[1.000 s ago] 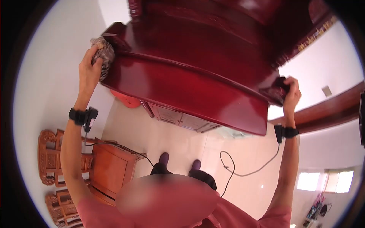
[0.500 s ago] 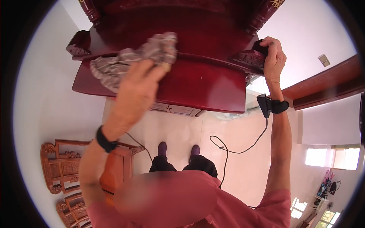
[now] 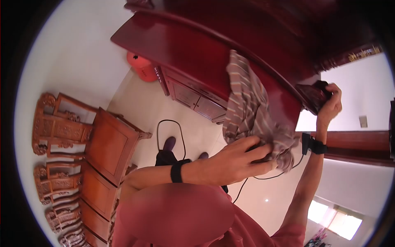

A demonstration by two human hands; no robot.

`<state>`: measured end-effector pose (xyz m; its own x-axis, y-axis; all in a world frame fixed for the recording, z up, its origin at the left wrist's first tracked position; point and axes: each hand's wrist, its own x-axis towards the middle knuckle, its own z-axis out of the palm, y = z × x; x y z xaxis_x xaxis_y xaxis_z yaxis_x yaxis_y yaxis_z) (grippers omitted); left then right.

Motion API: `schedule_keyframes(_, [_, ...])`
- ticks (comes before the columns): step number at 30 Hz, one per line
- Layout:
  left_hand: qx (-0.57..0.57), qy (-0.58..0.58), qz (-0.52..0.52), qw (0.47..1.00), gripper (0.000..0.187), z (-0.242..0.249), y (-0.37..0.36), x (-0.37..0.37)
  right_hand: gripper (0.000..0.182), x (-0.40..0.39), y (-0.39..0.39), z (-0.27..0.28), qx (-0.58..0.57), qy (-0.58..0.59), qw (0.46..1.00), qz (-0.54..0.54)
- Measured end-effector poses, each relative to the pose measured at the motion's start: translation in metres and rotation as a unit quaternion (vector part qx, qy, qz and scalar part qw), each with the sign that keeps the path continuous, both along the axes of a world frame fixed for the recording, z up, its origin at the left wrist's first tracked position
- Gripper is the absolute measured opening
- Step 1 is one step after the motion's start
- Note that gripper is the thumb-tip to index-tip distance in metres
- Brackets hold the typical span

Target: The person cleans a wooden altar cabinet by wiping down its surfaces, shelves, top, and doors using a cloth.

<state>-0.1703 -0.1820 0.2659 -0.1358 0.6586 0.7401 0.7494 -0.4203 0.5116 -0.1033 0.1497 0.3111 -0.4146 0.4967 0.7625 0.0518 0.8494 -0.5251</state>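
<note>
One striped cloth [image 3: 250, 105], grey-brown, bunched in the curled fingers of the left hand [image 3: 242, 162], its loose length lying ahead of that hand across the front of the dark-red wooden furniture [image 3: 177, 45]. One carved end block [image 3: 313, 94], right of the cloth, gripped at its outer end by the right hand [image 3: 332, 103], fingers wrapped over it. Beyond the left hand, on its left: low cabinet [image 3: 196, 100], red container [image 3: 142, 68]. Further left: wooden seats [image 3: 109, 144], carved backs.
</note>
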Motion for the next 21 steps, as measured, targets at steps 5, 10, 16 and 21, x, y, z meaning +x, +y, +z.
schedule_keyframes(5, [-0.085,-0.216,-0.009,0.973,0.038,-0.054,-0.065,-0.021,0.032,0.002,0.006,0.0,0.023,-0.029,0.999,-0.035])
schedule_keyframes(10, [-0.118,-0.6,0.108,0.784,0.029,-0.159,-0.106,-0.086,0.034,0.004,0.011,-0.003,-0.012,-0.01,0.998,-0.056])
schedule_keyframes(16, [0.02,-0.444,0.41,0.796,0.031,-0.195,-0.103,-0.247,0.032,0.009,0.019,-0.005,-0.038,0.009,0.998,-0.04])
schedule_keyframes(21, [0.041,-0.394,0.376,0.838,0.027,-0.233,-0.041,-0.322,0.033,0.01,0.022,-0.005,-0.024,0.005,0.999,-0.048])
